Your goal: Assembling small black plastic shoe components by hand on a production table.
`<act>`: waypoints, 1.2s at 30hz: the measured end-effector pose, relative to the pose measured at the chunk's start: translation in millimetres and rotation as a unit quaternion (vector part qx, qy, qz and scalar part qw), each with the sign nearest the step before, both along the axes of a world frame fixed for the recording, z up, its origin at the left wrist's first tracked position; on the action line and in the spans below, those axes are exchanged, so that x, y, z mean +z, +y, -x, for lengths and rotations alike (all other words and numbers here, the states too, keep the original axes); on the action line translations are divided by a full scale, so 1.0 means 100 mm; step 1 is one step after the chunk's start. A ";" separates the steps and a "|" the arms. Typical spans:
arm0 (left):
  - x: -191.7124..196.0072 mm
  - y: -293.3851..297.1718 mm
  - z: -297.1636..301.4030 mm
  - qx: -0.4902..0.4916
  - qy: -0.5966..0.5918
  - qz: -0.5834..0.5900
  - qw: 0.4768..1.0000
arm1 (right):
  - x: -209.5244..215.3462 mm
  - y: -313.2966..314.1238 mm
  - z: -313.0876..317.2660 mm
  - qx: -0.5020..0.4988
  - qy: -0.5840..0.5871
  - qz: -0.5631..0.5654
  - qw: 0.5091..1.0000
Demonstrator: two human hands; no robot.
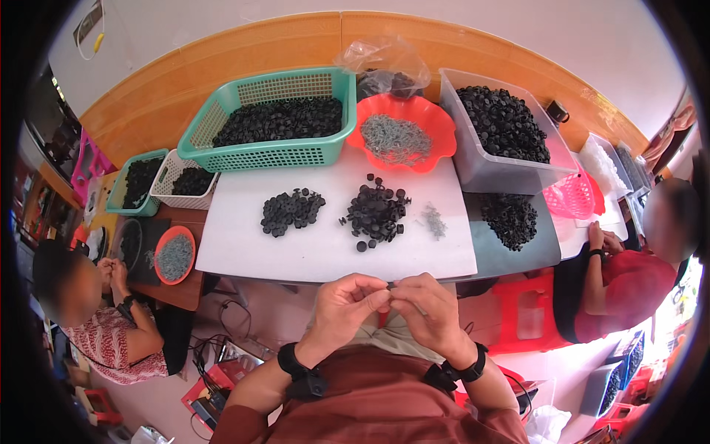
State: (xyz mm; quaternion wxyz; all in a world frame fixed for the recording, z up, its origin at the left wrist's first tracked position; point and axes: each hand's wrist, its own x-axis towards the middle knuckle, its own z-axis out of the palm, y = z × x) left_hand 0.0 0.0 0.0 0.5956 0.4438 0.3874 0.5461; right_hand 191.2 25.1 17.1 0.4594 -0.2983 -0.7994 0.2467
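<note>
Any writing is too small to read. Over the front edge of the white worktop (237, 244), right of its middle, the left hand (346, 302) and right hand (427, 309) meet, thumbs and fingertips of both pinched on a small dark piece (390, 285); the fingers hide most of it. Both wrists wear black bands.

Two piles lie on the worktop: flat black parts (292, 212) left of centre, and knobbed black parts (375, 213) right of centre, a few loose toward the front edge. Beside these, near the right edge, is a small heap of grey pins (433, 220).

Along the back edge stand a green basket (266, 157) of black parts, a red bowl (444, 140) of grey pins, and, at the back right corner, a clear tub (484, 174) of black parts. The bowl partly blocks a clear bag (388, 59) behind it.

Past the right edge, a dark mat (488, 259) bears another black heap (510, 220); a pink basket (566, 196) stands beyond. Past the left edge are a white basket (166, 194), a smaller green basket (122, 211) and an orange bowl (193, 255) of grey pieces. One seated co-worker (118, 325) is at the left, another person (629, 296) at the right, near a red stool (510, 325).
</note>
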 end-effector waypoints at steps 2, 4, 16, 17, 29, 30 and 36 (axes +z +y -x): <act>0.02 -0.06 0.01 -0.002 -0.009 0.019 1.000 | 0.01 -0.05 0.01 0.004 0.027 0.022 0.999; 0.04 0.01 -0.04 -0.004 -0.029 0.020 0.999 | 0.01 0.01 -0.02 0.009 0.039 0.041 0.998; 0.17 0.28 0.18 0.116 0.254 -0.114 0.954 | 0.05 -0.04 -0.13 -0.007 0.076 0.063 0.995; 0.19 0.39 0.23 0.188 0.388 -0.191 0.882 | 0.05 -0.04 -0.14 -0.018 0.081 0.056 0.995; 0.12 0.87 0.40 0.206 0.587 -0.224 0.751 | 0.02 -0.10 -0.21 -0.019 0.072 0.070 0.995; 0.13 0.88 0.40 0.205 0.587 -0.223 0.751 | 0.01 -0.10 -0.21 -0.019 0.072 0.071 0.995; 0.17 0.86 0.44 0.185 0.562 -0.194 0.782 | -0.04 -0.07 -0.25 -0.018 0.083 0.079 0.993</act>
